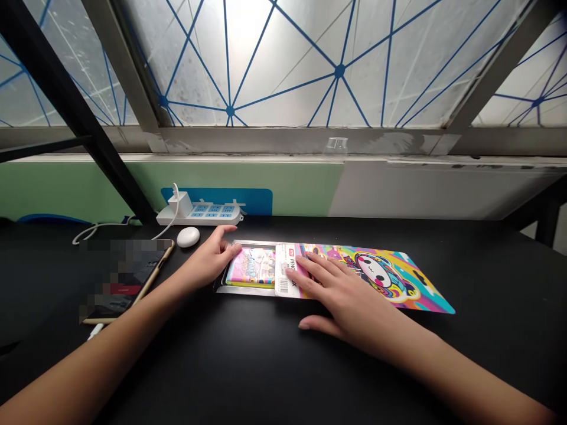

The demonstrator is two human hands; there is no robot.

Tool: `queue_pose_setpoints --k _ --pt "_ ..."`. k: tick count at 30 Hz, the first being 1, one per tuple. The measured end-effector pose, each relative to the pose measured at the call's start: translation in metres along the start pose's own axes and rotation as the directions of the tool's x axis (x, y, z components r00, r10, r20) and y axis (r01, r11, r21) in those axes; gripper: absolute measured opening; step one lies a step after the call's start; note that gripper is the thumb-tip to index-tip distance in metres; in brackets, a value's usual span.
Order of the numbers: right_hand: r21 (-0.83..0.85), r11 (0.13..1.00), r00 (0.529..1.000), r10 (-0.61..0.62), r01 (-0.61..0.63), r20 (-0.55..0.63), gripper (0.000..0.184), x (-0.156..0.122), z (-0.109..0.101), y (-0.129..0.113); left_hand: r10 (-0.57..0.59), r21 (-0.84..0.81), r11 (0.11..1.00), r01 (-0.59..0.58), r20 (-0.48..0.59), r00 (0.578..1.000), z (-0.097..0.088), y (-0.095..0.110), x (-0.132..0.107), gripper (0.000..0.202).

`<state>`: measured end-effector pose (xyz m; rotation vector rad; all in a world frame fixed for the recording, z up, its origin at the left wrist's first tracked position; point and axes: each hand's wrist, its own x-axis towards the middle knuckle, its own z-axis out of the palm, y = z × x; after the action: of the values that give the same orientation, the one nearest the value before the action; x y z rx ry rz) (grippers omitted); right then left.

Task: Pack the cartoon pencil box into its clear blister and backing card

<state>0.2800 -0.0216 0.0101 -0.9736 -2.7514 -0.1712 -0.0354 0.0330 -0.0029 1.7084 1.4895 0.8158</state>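
A metal pencil box (248, 290) lies on the black table, its left end uncovered. Inside that end sits a flat pink pack with a colourful print (252, 265). Over the rest extends a bright cartoon-printed lid (376, 273), reaching far to the right. A white label with a barcode (283, 270) is at the lid's left end. My right hand (336, 289) lies flat across the label and lid, fingers stretched and thumb out on the near side. At the box's left end, my left hand (217, 252) touches the rim with its thumb, index finger extended apart from it.
A phone (133, 277) with a charging cable lies at the left, partly behind my left forearm. Near it are a white rounded case (188, 237) and a white power strip (212, 211) with a plugged-in charger. Black frame bars (88, 127) slant at the left; a window (283, 65) stands behind.
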Motion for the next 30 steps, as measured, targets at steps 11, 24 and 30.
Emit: queue_pose_setpoints --k 11,24,30 --pt "0.022 1.000 1.000 0.021 -0.021 0.011 0.056 -0.007 0.000 0.021 0.009 -0.063 0.998 -0.009 0.000 1.000 0.004 0.009 -0.003 0.057" --pt "0.013 0.999 0.998 0.045 -0.046 0.043 0.069 -0.022 0.001 0.042 0.007 0.432 0.902 0.009 -0.036 0.999 -0.056 -0.005 0.009 0.055" --pt "-0.018 0.999 0.999 0.038 -0.039 -0.016 0.076 -0.029 -0.004 0.063 -0.019 0.455 0.890 0.026 -0.019 1.000 -0.061 -0.008 0.010 0.052"
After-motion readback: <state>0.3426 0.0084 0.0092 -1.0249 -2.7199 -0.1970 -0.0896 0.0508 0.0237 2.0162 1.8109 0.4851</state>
